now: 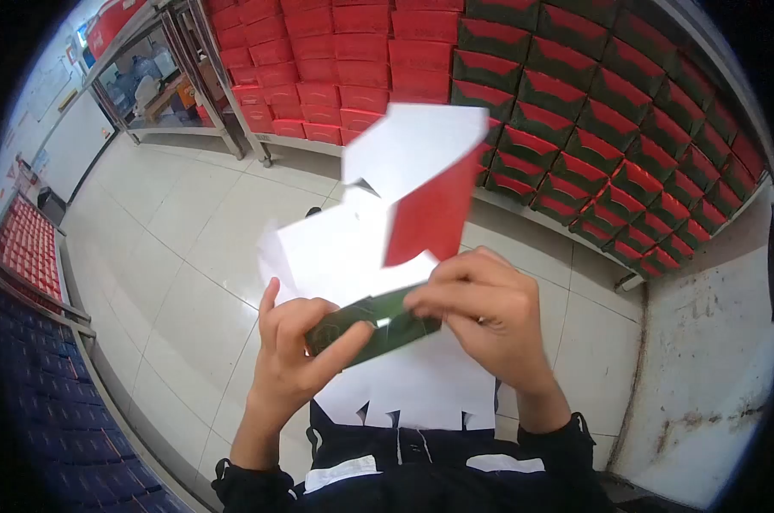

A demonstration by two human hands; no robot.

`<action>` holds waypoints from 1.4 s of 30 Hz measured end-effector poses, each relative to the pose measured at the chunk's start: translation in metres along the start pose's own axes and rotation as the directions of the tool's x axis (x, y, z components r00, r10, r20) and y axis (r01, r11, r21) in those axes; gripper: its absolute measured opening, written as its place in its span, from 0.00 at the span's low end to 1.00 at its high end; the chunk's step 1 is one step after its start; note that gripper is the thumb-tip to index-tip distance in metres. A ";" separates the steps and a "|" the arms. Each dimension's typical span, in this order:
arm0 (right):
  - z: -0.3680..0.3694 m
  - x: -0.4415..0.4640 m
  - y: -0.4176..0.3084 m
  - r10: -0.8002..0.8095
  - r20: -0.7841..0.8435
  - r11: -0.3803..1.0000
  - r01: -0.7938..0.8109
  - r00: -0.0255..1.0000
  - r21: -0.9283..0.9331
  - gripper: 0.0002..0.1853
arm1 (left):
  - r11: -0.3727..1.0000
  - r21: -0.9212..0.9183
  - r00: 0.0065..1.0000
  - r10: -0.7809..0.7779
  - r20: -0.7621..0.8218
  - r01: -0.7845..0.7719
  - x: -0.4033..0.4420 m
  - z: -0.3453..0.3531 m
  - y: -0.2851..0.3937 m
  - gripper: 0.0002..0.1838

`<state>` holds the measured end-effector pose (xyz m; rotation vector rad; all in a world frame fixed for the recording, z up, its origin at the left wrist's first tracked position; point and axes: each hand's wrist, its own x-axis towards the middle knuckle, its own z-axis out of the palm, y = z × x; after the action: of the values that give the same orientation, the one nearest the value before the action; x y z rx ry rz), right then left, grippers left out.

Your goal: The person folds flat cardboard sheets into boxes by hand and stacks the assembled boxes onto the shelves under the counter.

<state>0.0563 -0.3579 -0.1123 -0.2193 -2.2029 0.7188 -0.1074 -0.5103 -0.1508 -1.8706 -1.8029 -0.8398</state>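
A partly folded cardboard box blank is held up in front of my body, with white inner panels point(327, 252), a red outer panel point(430, 209) and a dark green panel point(378, 325). My left hand point(301, 342) grips the left end of the green panel, thumb laid across its face. At the other end, my right hand point(490, 308) pinches the green panel's upper edge between thumb and fingers. White cardboard point(413, 385) with slits along its near edge lies over my lap. The upper flaps are a little blurred.
Red boxes point(319, 60) and green-and-red boxes point(592, 111) are stacked on a rack ahead. Dark blue boxes point(70, 410) and small red boxes point(28, 248) fill shelves at left. A stained white panel point(703, 385) stands at right, and the tiled floor point(173, 256) shows between.
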 end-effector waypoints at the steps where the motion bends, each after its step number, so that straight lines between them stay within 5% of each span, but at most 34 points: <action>1: 0.007 0.000 0.000 -0.005 -0.004 1.000 0.005 1.000 -0.004 0.11 | 0.999 0.048 0.999 0.025 -0.046 -0.023 0.000 0.005 -0.002 0.19; 3: 0.015 -0.002 0.002 0.163 -0.366 0.986 -0.141 0.916 0.086 0.12 | 0.999 0.048 0.997 0.008 -0.078 -0.004 0.000 0.011 -0.006 0.19; 5: 0.017 -0.004 0.012 0.159 -0.320 0.984 -0.124 0.934 0.126 0.12 | 0.991 -0.131 0.999 -0.033 -0.028 0.029 0.002 0.014 -0.011 0.19; 7: 0.015 -0.003 0.023 0.016 0.036 0.982 -0.022 0.999 0.190 0.11 | 0.993 -0.109 0.999 0.036 0.013 -0.035 0.001 0.014 -0.018 0.24; 9: 0.019 -0.008 0.030 0.056 0.112 0.963 -0.083 0.992 0.256 0.10 | 0.991 -0.089 0.993 0.108 0.051 -0.104 0.001 0.019 -0.022 0.28; 11: 0.022 -0.014 0.033 -0.023 0.067 0.976 0.008 0.998 0.219 0.19 | 0.893 -0.373 0.959 0.175 -0.224 -0.250 -0.001 0.031 -0.026 0.36; 12: 0.025 -0.016 0.027 -0.034 0.074 0.976 0.017 0.997 0.219 0.19 | 0.919 -0.325 0.963 0.160 -0.215 -0.225 -0.007 0.034 -0.029 0.39; 14: 0.034 -0.017 0.010 -0.072 0.087 0.982 0.085 0.994 -0.166 0.30 | 0.954 -0.231 0.978 0.163 -0.131 -0.190 -0.005 0.024 -0.024 0.38; 15: 0.038 -0.020 0.017 -0.074 0.094 0.983 0.088 0.993 -0.158 0.30 | 0.976 -0.140 0.986 0.162 -0.036 -0.165 -0.006 0.020 -0.021 0.36; 17: 0.041 -0.029 0.043 -0.203 0.085 0.968 0.213 0.976 -0.136 0.34 | 0.997 -0.027 0.992 0.076 -0.098 -0.079 -0.009 0.016 -0.017 0.42; 19: 0.027 -0.035 0.065 -0.042 0.019 0.995 0.040 0.999 0.087 0.34 | 0.978 0.182 0.966 -0.052 -0.255 0.101 -0.012 0.013 -0.016 0.57; 21: 0.013 -0.046 0.096 0.123 0.046 0.903 -0.131 0.991 0.410 0.40 | 0.971 -0.066 0.888 -0.238 -0.394 0.231 -0.025 0.013 -0.044 0.72; 23: 0.007 -0.068 0.113 0.345 0.150 0.704 -0.361 0.927 0.612 0.46 | 0.831 -0.501 0.829 -0.446 -0.339 0.242 -0.026 0.017 -0.059 0.68; 24: 0.008 -0.084 0.127 0.339 0.152 0.707 -0.358 0.928 0.610 0.46 | 0.831 -0.501 0.825 -0.447 -0.345 0.240 -0.034 0.019 -0.062 0.68; 26: 0.012 -0.100 0.143 0.317 0.148 0.685 -0.334 0.937 0.648 0.48 | 0.739 -0.659 0.971 -0.233 -0.053 0.141 -0.041 0.017 -0.060 0.52; 27: 0.012 -0.100 0.143 0.310 0.146 0.676 -0.327 0.939 0.660 0.48 | 0.613 -0.780 0.946 -0.311 -0.089 0.129 -0.033 0.018 -0.043 0.35; 29: 0.014 -0.071 0.121 0.625 0.095 0.583 -0.544 0.775 0.604 0.43 | 0.783 -0.620 0.993 -0.098 -0.063 0.038 -0.038 0.020 -0.049 0.23; 30: 0.026 -0.062 0.126 0.565 -0.218 0.739 -0.370 0.796 0.564 0.34 | 0.782 -0.622 0.993 -0.094 -0.065 0.033 -0.032 0.020 -0.047 0.23; 31: 0.025 -0.056 0.114 0.567 -0.224 0.740 -0.371 0.793 0.562 0.34 | 0.829 -0.556 0.998 -0.064 -0.002 0.052 -0.021 0.020 -0.040 0.18; 33: 0.007 -0.040 0.071 0.255 -0.313 0.966 -0.253 0.915 0.049 0.29 | 0.868 -0.493 0.997 -0.036 0.063 0.062 0.000 0.025 -0.023 0.14; 34: 0.006 -0.032 0.052 0.266 -0.316 0.963 -0.266 0.910 0.047 0.29 | 0.854 -0.494 0.982 -0.090 0.165 0.161 0.008 0.028 -0.013 0.11; 36: 0.006 -0.022 0.027 0.111 0.125 0.986 -0.126 0.986 0.112 0.21 | 0.832 -0.496 0.952 -0.113 0.285 0.248 0.021 0.033 0.001 0.10; 38: 0.002 -0.023 0.037 0.151 0.234 0.972 -0.187 0.960 0.140 0.17 | 0.677 -0.483 0.798 -0.270 0.538 0.555 0.029 0.037 0.006 0.08; 39: 0.001 -0.024 0.041 0.171 0.351 0.956 -0.241 0.921 0.167 0.13 | 0.675 -0.488 0.799 -0.266 0.538 0.553 0.031 0.039 0.006 0.08; 41: 0.008 -0.032 0.036 0.233 0.269 0.940 -0.287 0.934 0.182 0.10 | 0.649 -0.472 0.728 -0.192 0.658 0.597 0.033 0.043 0.006 0.10; 42: 0.013 -0.039 0.035 0.294 0.086 0.939 -0.304 0.952 0.160 0.09 | 0.644 -0.473 0.725 -0.190 0.662 0.601 0.034 0.045 0.006 0.10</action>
<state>0.0700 -0.3497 -0.1635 -0.4573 -2.1732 1.0908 -0.0958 -0.4556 -0.1609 -2.3471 -2.6497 -1.3568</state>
